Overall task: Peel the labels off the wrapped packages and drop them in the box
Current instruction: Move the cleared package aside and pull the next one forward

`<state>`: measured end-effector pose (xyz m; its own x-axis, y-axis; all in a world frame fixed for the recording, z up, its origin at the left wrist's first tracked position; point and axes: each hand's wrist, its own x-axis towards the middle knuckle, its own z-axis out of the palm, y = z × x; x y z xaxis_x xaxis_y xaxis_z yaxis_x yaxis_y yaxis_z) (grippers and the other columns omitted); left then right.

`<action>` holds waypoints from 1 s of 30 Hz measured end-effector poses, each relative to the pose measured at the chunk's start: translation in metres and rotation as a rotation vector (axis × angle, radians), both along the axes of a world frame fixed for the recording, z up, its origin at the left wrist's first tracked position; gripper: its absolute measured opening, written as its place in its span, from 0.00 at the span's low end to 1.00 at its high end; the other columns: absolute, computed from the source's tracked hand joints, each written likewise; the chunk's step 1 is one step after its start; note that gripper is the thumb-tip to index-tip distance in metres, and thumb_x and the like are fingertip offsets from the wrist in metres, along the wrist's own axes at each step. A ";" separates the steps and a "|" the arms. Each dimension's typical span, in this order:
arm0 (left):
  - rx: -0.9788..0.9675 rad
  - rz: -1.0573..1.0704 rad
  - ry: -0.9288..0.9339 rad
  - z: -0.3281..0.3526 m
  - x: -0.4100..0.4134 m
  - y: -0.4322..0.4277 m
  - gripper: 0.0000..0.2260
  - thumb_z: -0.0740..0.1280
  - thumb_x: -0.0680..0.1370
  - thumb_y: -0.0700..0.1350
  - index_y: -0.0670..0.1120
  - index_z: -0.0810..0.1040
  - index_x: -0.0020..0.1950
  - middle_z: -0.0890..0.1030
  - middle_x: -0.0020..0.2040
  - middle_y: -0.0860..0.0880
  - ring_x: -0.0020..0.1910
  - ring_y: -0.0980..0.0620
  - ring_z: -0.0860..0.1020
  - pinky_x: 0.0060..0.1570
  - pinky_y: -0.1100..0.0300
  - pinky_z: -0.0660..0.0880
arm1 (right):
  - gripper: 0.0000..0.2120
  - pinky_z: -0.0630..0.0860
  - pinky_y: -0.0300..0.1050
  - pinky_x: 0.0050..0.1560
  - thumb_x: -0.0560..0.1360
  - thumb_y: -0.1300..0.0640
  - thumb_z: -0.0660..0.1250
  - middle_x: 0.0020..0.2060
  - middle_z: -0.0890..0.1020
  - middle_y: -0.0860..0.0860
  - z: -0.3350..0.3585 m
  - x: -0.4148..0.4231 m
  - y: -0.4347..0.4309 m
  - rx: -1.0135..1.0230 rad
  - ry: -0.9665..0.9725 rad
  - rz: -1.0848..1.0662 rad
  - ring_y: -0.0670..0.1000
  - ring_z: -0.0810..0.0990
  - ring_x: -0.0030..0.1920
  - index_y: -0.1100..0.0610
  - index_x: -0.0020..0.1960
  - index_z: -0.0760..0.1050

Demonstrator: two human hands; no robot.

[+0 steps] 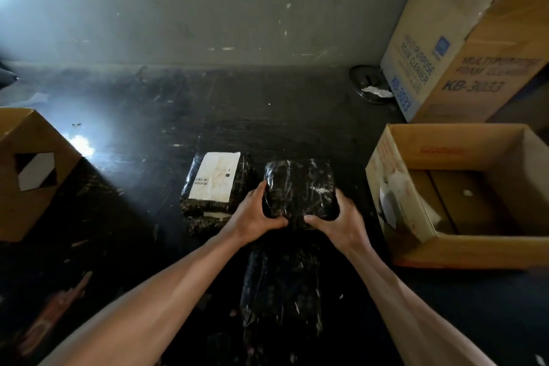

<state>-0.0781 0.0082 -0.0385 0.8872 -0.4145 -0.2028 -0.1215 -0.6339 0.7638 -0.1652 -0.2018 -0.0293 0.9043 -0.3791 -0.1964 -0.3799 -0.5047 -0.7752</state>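
Two hands, left hand and right hand, each grip clamped on black package between them

One view only, worn on the person's head; it faces forward and steeply down onto a dark surface; the lens is wide, so lines bow toward the edges; it sits close, with both arms entering from the near edge; the left grip and right grip hold a package just below the middle of the frame; the far wall fills the top; the left box is cut by the left edge, the open box by the right edge; the tall box stands far right.
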 end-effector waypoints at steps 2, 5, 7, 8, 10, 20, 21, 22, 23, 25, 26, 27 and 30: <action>-0.017 -0.019 -0.011 0.003 -0.013 0.015 0.48 0.77 0.61 0.67 0.59 0.60 0.76 0.74 0.65 0.55 0.64 0.56 0.73 0.68 0.50 0.70 | 0.48 0.69 0.42 0.61 0.64 0.37 0.78 0.68 0.71 0.52 0.009 -0.022 0.010 -0.041 -0.005 0.029 0.52 0.72 0.68 0.51 0.77 0.61; -0.051 -0.049 0.006 0.009 -0.049 0.038 0.48 0.79 0.63 0.63 0.57 0.59 0.77 0.70 0.67 0.57 0.67 0.58 0.69 0.71 0.53 0.65 | 0.49 0.69 0.44 0.62 0.63 0.37 0.79 0.69 0.71 0.52 0.014 -0.061 0.029 -0.049 -0.001 0.023 0.51 0.71 0.68 0.50 0.77 0.61; -0.074 -0.064 0.010 0.007 -0.077 0.053 0.47 0.79 0.63 0.62 0.59 0.60 0.77 0.70 0.68 0.56 0.67 0.56 0.69 0.71 0.52 0.66 | 0.50 0.70 0.46 0.63 0.63 0.37 0.79 0.69 0.71 0.52 0.012 -0.090 0.044 -0.036 0.002 0.007 0.51 0.71 0.68 0.51 0.77 0.61; -0.084 -0.061 0.017 0.005 -0.091 0.060 0.46 0.79 0.63 0.62 0.60 0.60 0.76 0.71 0.67 0.55 0.67 0.56 0.69 0.70 0.51 0.67 | 0.50 0.70 0.46 0.64 0.63 0.38 0.79 0.69 0.70 0.52 0.011 -0.104 0.051 -0.034 0.010 0.009 0.51 0.71 0.68 0.51 0.78 0.60; -0.091 -0.045 0.059 -0.004 -0.117 0.073 0.47 0.79 0.63 0.61 0.61 0.59 0.76 0.70 0.67 0.55 0.68 0.55 0.68 0.70 0.50 0.67 | 0.50 0.69 0.46 0.64 0.64 0.39 0.80 0.70 0.69 0.52 0.007 -0.131 0.064 -0.025 0.037 0.018 0.52 0.70 0.69 0.51 0.78 0.59; -0.117 -0.044 0.117 -0.027 -0.183 0.096 0.46 0.76 0.69 0.58 0.64 0.51 0.78 0.66 0.75 0.55 0.74 0.55 0.63 0.73 0.45 0.62 | 0.45 0.66 0.49 0.70 0.73 0.43 0.74 0.74 0.67 0.55 -0.006 -0.183 0.095 -0.010 0.139 0.092 0.54 0.67 0.73 0.53 0.81 0.52; -0.130 -0.044 0.118 -0.027 -0.181 0.095 0.45 0.76 0.70 0.57 0.64 0.51 0.78 0.66 0.75 0.55 0.74 0.55 0.63 0.73 0.46 0.62 | 0.45 0.66 0.48 0.70 0.74 0.43 0.73 0.74 0.67 0.55 -0.005 -0.182 0.097 -0.016 0.132 0.092 0.54 0.67 0.73 0.53 0.81 0.53; -0.136 -0.042 0.123 -0.025 -0.180 0.094 0.44 0.76 0.71 0.56 0.63 0.51 0.79 0.65 0.75 0.55 0.74 0.54 0.62 0.74 0.47 0.61 | 0.44 0.66 0.48 0.70 0.74 0.44 0.73 0.74 0.68 0.55 -0.004 -0.180 0.098 -0.020 0.129 0.091 0.54 0.67 0.73 0.53 0.81 0.53; -0.137 -0.044 0.118 -0.025 -0.178 0.093 0.44 0.76 0.71 0.55 0.63 0.51 0.79 0.65 0.75 0.54 0.75 0.54 0.62 0.74 0.47 0.61 | 0.44 0.66 0.48 0.70 0.74 0.43 0.73 0.74 0.68 0.54 -0.004 -0.178 0.097 -0.020 0.129 0.090 0.54 0.67 0.73 0.53 0.81 0.53; -0.130 -0.046 0.117 -0.024 -0.172 0.090 0.43 0.75 0.72 0.54 0.62 0.50 0.79 0.64 0.75 0.53 0.74 0.53 0.62 0.74 0.49 0.61 | 0.45 0.67 0.50 0.69 0.73 0.41 0.73 0.73 0.69 0.54 -0.005 -0.174 0.093 -0.024 0.130 0.089 0.53 0.68 0.72 0.51 0.81 0.53; -0.121 -0.048 0.121 -0.024 -0.170 0.090 0.44 0.75 0.73 0.54 0.61 0.49 0.79 0.64 0.75 0.52 0.74 0.53 0.62 0.73 0.50 0.61 | 0.44 0.68 0.50 0.69 0.73 0.41 0.73 0.73 0.69 0.53 -0.006 -0.171 0.090 -0.027 0.131 0.094 0.52 0.69 0.72 0.50 0.80 0.54; -0.110 -0.051 0.128 -0.025 -0.167 0.089 0.44 0.75 0.73 0.54 0.60 0.48 0.79 0.63 0.76 0.51 0.74 0.52 0.62 0.73 0.50 0.61 | 0.44 0.69 0.49 0.68 0.72 0.41 0.73 0.73 0.70 0.52 -0.005 -0.169 0.087 -0.026 0.138 0.105 0.52 0.70 0.71 0.50 0.80 0.55; -0.074 -0.059 0.131 -0.029 -0.162 0.090 0.47 0.74 0.72 0.58 0.58 0.46 0.80 0.62 0.76 0.50 0.74 0.51 0.63 0.71 0.52 0.61 | 0.43 0.69 0.49 0.69 0.71 0.40 0.74 0.72 0.70 0.51 -0.005 -0.163 0.080 -0.028 0.151 0.139 0.50 0.70 0.71 0.50 0.79 0.57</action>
<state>-0.2397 0.0984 -0.0673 0.8289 -0.4829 -0.2824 -0.0526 -0.5699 0.8200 -0.3279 -0.1218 -0.0347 0.9093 -0.2599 -0.3250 -0.4161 -0.5807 -0.6997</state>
